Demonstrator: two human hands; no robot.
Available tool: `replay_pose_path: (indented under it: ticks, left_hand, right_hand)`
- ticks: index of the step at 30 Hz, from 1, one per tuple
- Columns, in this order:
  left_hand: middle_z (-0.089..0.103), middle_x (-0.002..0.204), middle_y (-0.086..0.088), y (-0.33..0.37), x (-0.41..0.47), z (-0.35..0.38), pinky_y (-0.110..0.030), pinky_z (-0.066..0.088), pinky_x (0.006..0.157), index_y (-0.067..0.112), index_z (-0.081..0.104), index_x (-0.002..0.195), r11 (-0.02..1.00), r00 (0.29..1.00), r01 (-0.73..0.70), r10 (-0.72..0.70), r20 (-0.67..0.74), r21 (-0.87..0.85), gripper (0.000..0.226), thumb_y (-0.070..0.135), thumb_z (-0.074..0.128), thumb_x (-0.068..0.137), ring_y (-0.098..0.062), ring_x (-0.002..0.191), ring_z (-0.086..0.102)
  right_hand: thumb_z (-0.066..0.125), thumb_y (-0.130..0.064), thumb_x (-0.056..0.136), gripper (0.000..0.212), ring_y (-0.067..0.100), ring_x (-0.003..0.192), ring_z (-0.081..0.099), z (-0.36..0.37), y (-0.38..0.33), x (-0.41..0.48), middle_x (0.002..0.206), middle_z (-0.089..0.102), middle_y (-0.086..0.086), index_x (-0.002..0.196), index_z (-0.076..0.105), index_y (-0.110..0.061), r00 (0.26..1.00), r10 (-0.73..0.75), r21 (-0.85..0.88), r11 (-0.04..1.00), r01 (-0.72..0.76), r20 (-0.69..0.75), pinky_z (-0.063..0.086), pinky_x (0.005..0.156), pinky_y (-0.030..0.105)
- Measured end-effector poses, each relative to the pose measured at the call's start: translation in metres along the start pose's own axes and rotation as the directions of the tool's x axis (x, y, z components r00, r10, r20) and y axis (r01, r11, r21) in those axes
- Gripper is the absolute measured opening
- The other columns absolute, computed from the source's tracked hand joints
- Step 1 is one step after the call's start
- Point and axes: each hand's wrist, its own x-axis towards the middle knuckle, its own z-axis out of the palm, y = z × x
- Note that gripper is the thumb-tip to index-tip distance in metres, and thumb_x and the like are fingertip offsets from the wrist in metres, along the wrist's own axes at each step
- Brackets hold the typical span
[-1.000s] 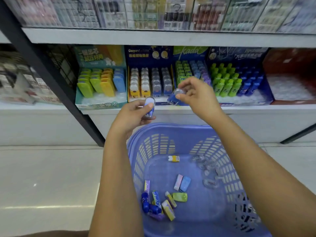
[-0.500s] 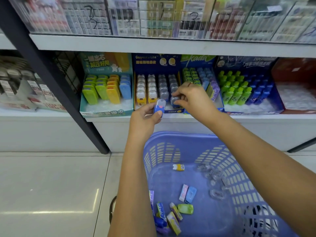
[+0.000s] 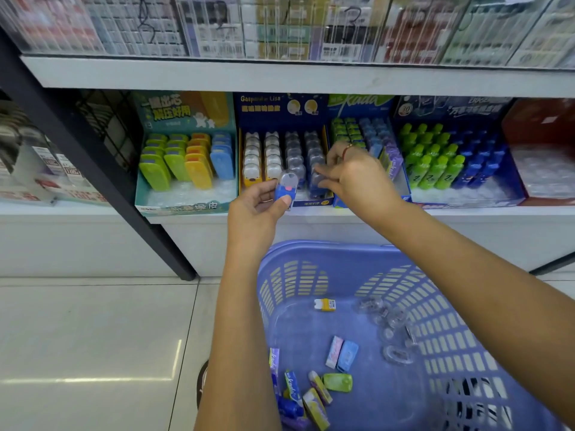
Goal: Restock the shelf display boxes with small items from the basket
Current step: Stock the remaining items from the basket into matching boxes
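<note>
Now, nearest you, below and in front of the dark-blue display box, the purple basket holds a scatter of loose small items waiting to be shelved.

Your left hand hovers just short of the box's front lip, about level with its middle columns. It pinches a blue-and-clear piece between thumb and fingers. The piece stands nearly upright, clear cap up, its long axis matching the pieces racked in the box.

Your right hand is farther in, at the box's front right corner. Its fingers are narrowed on a second piece, largely hidden by them, at the head of the rightmost column.

Inside the box, two columns of yellow-based pieces stand on the left side and two columns of greyish-blue pieces on the right.

The front end of those blue columns lies just beyond, and slightly right of, the piece in your left hand. Your right hand is the nearer of the two to that spot, so the left's piece probably waits its turn, then goes forward cap up.

A teal box stands to the left of the dark-blue one, and a green-topped box stands to its right.
</note>
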Motion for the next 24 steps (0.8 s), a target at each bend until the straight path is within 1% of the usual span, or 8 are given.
replay_pose_path:
  ticks: [2, 5, 7, 9, 14, 17, 19, 24]
  left_hand:
    - [0.066, 0.091, 0.009, 0.001, 0.000, 0.002, -0.013, 0.053, 0.075, 0.015, 0.063, 0.107, 1.000, 1.000, -0.017, 0.017, 0.001, -0.005, 0.027, 0.003, 0.067, 0.084, 0.009, 0.076, 0.062]
    - [0.064, 0.093, 0.009, 0.001, -0.002, 0.004, -0.007, 0.049, 0.071, 0.015, 0.062, 0.110, 1.000, 1.000, -0.021, 0.021, 0.001, 0.013, 0.029, 0.005, 0.068, 0.084, 0.007, 0.081, 0.060]
    - [0.065, 0.096, 0.006, 0.002, -0.005, 0.006, -0.006, 0.049, 0.073, 0.014, 0.062, 0.111, 0.999, 0.999, -0.036, 0.036, 0.012, 0.022, 0.029, 0.005, 0.067, 0.084, 0.003, 0.086, 0.060]
    - [0.067, 0.102, 0.003, 0.004, -0.007, 0.007, -0.009, 0.049, 0.076, 0.013, 0.063, 0.110, 0.997, 0.997, -0.068, 0.067, 0.024, 0.025, 0.028, 0.005, 0.067, 0.084, -0.002, 0.089, 0.062]
    - [0.067, 0.111, 0.004, 0.011, -0.007, 0.005, -0.020, 0.049, 0.089, 0.017, 0.062, 0.116, 0.983, 0.988, -0.153, 0.149, 0.045, 0.102, 0.031, 0.009, 0.065, 0.086, -0.008, 0.101, 0.063]
    - [0.056, 0.129, -0.002, 0.004, -0.003, 0.002, -0.027, 0.039, 0.101, 0.014, 0.053, 0.130, 0.813, 0.963, -0.262, 0.253, 0.090, 0.520, 0.040, 0.019, 0.060, 0.091, -0.015, 0.121, 0.049]
    - [0.051, 0.133, -0.007, -0.004, -0.001, 0.001, -0.028, 0.034, 0.103, 0.011, 0.052, 0.132, 0.667, 0.964, -0.264, 0.212, 0.162, 0.697, 0.043, 0.019, 0.059, 0.091, -0.021, 0.126, 0.042]
    - [0.047, 0.134, -0.008, -0.015, 0.000, 0.002, -0.026, 0.028, 0.104, 0.009, 0.052, 0.132, 0.615, 0.971, -0.236, 0.171, 0.165, 0.752, 0.044, 0.017, 0.059, 0.090, -0.024, 0.126, 0.038]
  right_hand:
    - [0.053, -0.030, 0.094, 0.030, -0.003, 0.073, 0.056, -0.002, 0.004, 0.001, 0.088, 0.056, 0.009, 0.101, 0.059, -0.001, 1.000, 0.030, -0.022, 0.999, -0.030, 0.009, 0.037, 0.057, 0.015]
    - [0.047, -0.029, 0.097, 0.033, 0.021, 0.101, 0.053, -0.011, -0.001, -0.005, 0.114, 0.052, 0.009, 0.123, 0.060, -0.012, 0.996, -0.051, -0.159, 0.985, 0.062, 0.073, 0.045, 0.077, 0.030]
    - [0.051, -0.028, 0.095, 0.036, 0.017, 0.099, 0.052, -0.017, -0.010, -0.013, 0.119, 0.048, 0.006, 0.129, 0.057, -0.017, 0.994, -0.095, -0.008, 0.995, 0.096, 0.044, 0.042, 0.084, 0.022]
    - [0.058, -0.030, 0.091, 0.035, 0.003, 0.080, 0.051, -0.017, -0.022, -0.019, 0.108, 0.052, 0.000, 0.125, 0.060, -0.020, 0.996, -0.085, 0.230, 0.969, 0.087, -0.017, 0.035, 0.071, 0.005]
    - [0.071, -0.017, 0.081, 0.022, 0.007, 0.074, 0.058, -0.022, -0.036, -0.013, 0.084, 0.062, -0.009, 0.102, 0.066, -0.019, 0.999, 0.029, 0.502, 0.865, -0.012, -0.025, 0.046, 0.065, 0.010]
    - [0.070, -0.015, 0.083, 0.020, 0.012, 0.078, 0.058, -0.017, -0.034, -0.004, 0.086, 0.062, -0.004, 0.102, 0.063, -0.015, 0.999, 0.005, 0.337, 0.941, 0.011, -0.046, 0.048, 0.072, 0.019]
    - [0.068, -0.015, 0.084, 0.019, 0.017, 0.085, 0.058, -0.009, -0.030, 0.000, 0.091, 0.065, 0.002, 0.102, 0.063, -0.011, 1.000, -0.014, 0.242, 0.970, 0.020, -0.027, 0.049, 0.079, 0.030]
    - [0.067, -0.017, 0.084, 0.019, 0.025, 0.099, 0.051, 0.006, -0.025, 0.007, 0.097, 0.068, 0.008, 0.100, 0.065, -0.007, 0.999, -0.049, 0.123, 0.991, 0.050, -0.016, 0.042, 0.085, 0.036]
